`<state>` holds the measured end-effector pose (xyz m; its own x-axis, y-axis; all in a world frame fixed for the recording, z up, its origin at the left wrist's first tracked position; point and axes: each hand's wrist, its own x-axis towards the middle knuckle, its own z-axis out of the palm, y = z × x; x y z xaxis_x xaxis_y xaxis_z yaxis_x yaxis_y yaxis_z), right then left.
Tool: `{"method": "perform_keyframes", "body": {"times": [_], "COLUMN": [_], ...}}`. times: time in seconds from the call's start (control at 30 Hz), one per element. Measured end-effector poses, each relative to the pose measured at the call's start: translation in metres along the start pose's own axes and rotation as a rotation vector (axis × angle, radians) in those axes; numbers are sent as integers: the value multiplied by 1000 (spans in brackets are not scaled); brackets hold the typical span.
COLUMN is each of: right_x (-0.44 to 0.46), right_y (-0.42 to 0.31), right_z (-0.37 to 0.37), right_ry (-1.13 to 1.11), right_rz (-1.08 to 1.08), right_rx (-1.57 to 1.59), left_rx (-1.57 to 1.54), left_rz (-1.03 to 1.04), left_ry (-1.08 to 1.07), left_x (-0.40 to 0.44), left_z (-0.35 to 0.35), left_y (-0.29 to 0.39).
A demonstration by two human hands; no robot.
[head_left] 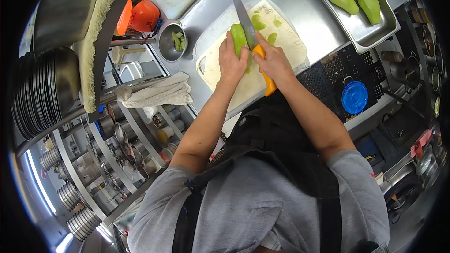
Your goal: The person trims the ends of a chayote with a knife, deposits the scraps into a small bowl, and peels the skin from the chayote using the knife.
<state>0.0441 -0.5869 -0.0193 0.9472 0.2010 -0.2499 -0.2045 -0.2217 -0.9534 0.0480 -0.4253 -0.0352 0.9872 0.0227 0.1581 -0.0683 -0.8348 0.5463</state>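
My left hand (233, 65) is closed on a piece of green, pear-shaped fruit or vegetable (239, 40), holding it down on the pale cutting board (276, 68). In my right hand (274, 63) is a long kitchen knife (243, 16), gripped by its orange handle. Its blade points away from me, just right of the green piece; whether the edge touches it I cannot tell. Several thin green slices (257, 22) lie on the board to the right of the blade. A small bit of green shows below my fingers.
A metal bowl (165, 47) with green pieces (178, 40) stands left of the board. At the upper right, a steel tray (361, 42) holds whole peeled green ones (369, 5). A folded towel (159, 91) hangs at the left edge. A blue lid (355, 97) lies on black mats.
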Motion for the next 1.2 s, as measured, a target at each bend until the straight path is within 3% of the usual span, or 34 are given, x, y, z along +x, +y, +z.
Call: {"method": "perform_keyframes", "body": {"times": [0.03, 0.13, 0.23, 0.33, 0.47, 0.53, 0.67, 0.73, 1.0, 1.2], "right_x": [0, -2, -9, -8, -11, -9, -12, -12, -18, -22], "right_y": [-5, 1, -18, -7, 16, 36, 49, 48, 20, 13], "right_z": [-1, 8, -2, -7, -9, -10, 1, 9, 20, -8], "right_ry": [9, 109, -30, -23, 2, -42, 40, 180, 251, 322], "right_rz": [-32, -198, -69, -71, -143, -9, -106, -389, -319, -320], "right_rx": [-170, -281, -323, -356, -209, 99, 27, -87, -168, -98], "left_rx": [17, 19, 17, 30, 16, -32, -186, -210, -242, -584], "left_rz": [-27, -67, -121, -140, -143, -150, -176, -202, -417, -461], "left_ry": [-4, -24, -95, -136, -83, -102, -119, -111, -113, -126], "left_x": [1, 4, 9, 8, 8, 8, 8, 7, 20, 13], "left_z": [0, -1, -9, -8, -7, -11, -14, -15, -16, -21], "left_y": [-1, 2, 10, 9, 4, 0, -7, -10, -14, -41]}}
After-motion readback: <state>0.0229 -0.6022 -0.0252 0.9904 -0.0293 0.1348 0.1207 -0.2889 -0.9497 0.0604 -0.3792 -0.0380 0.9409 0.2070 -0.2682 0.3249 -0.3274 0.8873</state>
